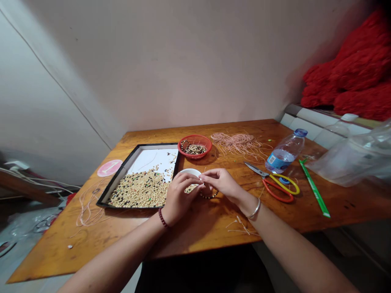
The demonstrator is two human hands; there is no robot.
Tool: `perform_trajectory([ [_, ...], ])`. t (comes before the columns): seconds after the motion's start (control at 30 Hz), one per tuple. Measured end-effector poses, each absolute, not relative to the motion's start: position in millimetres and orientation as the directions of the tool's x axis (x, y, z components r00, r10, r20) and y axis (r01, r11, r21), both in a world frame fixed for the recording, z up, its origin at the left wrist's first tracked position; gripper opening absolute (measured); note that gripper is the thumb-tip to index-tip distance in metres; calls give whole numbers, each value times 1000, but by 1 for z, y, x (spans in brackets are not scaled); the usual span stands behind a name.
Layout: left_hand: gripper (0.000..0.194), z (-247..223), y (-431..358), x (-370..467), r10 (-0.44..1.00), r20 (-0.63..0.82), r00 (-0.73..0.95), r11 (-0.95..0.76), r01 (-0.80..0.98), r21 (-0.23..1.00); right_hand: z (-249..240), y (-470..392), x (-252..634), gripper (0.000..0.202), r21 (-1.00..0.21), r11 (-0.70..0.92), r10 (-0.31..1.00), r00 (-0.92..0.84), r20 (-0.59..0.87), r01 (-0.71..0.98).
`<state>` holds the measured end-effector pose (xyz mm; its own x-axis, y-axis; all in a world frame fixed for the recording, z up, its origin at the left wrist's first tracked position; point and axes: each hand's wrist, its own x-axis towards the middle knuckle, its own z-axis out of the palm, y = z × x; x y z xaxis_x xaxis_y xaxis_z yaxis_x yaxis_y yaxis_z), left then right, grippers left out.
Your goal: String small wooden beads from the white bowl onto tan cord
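My left hand point(182, 192) and my right hand point(223, 183) meet over the middle of the table, both closed with thumb and fingers pinched together. Between the fingertips is the end of a string of beads point(210, 197), whose dark and pale beads loop down below my right hand. The exact grip on the cord is too small to make out. Just behind my fingers stands a white bowl point(191, 171), partly covered by my left hand. To the left lies a black-rimmed tray point(140, 158) with many loose pale, dark and a few coloured beads point(139, 189).
A red basket point(194, 140) holds beaded strands. Beyond my right hand are pink cords point(236, 142), scissors point(276, 187) with red and yellow handles, a water bottle point(282, 154) and a green strip point(315, 189). Cord scraps point(242, 227) lie near the front edge.
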<state>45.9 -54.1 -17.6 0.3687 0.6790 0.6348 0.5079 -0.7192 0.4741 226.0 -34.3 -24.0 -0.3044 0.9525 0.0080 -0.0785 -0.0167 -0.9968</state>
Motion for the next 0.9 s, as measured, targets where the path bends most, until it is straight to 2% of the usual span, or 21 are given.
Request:
perform_trajectory([
  [0.23,29,-13,-58,45,711,571,412,-701,486,522,-21,-35,224,40,-989,-68,967,-253,-33,-130],
  [0.37,15,-16,-55,47,706,607,366,-701,487,521,-19,-36,224,40,-987,-79,965,-261,-41,-137],
  [0.57,7,-21,-52,48,731,609,309,-673,473,568,-21,-38,224,41,-994,-59,953,-302,-29,-90],
  [0.7,15,-20,-55,50,836,502,219,-541,476,693,-21,-39,223,41,-993,-60,949,-315,-25,-103],
  [0.8,28,-19,-56,52,893,368,260,-447,400,800,-20,-39,223,39,-993,-36,945,-326,2,-111],
  [0.9,26,-18,-56,51,902,320,290,-415,372,830,-19,-38,224,37,-994,1,942,-334,38,-110],
])
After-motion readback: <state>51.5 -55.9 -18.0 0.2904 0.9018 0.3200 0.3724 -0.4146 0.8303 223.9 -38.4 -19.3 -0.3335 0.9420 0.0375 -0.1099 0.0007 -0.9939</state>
